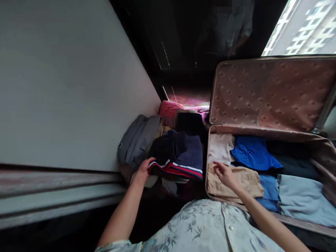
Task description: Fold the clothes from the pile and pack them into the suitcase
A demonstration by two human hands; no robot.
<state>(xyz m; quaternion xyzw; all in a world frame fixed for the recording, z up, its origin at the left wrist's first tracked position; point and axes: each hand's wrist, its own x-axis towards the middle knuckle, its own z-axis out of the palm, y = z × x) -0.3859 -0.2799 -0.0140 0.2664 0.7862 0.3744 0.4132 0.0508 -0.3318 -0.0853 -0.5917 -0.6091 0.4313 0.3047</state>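
Note:
My left hand (145,168) grips the left edge of a folded navy garment with red and white stripes (176,163), which lies on top of a pile of clothes. My right hand (223,172) rests with loose fingers on a folded tan garment (245,182) in the near left corner of an open suitcase (322,154). A bright blue garment (253,152) and a pale blue one (301,199) lie further right in the case.
The suitcase lid (270,94) stands open, lined in patterned pink-brown fabric. A grey garment (136,140) and pink cloth (169,108) sit in the pile beside a white panel (73,84). A window (301,28) is at top right.

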